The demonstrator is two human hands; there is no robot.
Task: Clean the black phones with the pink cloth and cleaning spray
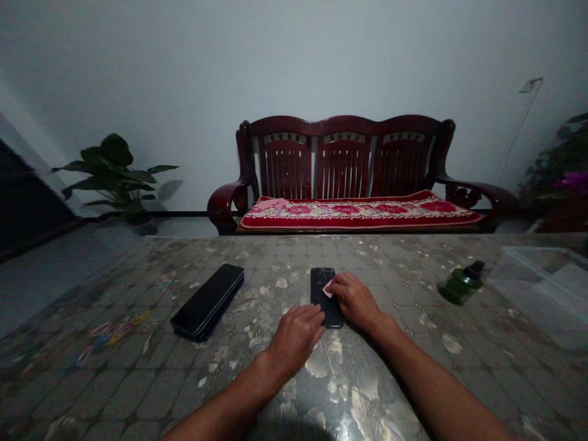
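Observation:
A black phone (322,283) lies flat on the patterned table (294,380), screen up. My right hand (353,299) is closed, pinching a small pink cloth (327,291) against the phone's screen. My left hand (296,334) lies with its fingers curled against the phone's near left edge, steadying it. A stack of other dark phones (209,300) sits to the left, apart from both hands.
A small green bottle (460,283) lies on its side at the right, beside a clear plastic box (542,288). Coloured rubber bands (108,334) are scattered at the left. Beyond the table stand a red wooden bench (349,177) and a potted plant (114,174).

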